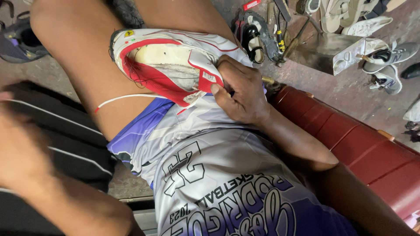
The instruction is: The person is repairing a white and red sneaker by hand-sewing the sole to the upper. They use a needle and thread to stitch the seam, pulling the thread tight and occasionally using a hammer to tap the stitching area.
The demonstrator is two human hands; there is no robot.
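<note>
Clamped on the heel end of a red-and-white shoe (170, 65), our right hand (240, 89) pins it sole-side up against the raised knee. Just left of the shoe, our left hand (22, 144) is blurred; we cannot tell its grip. White thread (127, 97) trails below the shoe. We judge the shoe light, its upper soft, and best held by the firm heel.

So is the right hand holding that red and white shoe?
Yes, the right hand grips the edge of the red and white shoe resting on the person's thigh.
</note>
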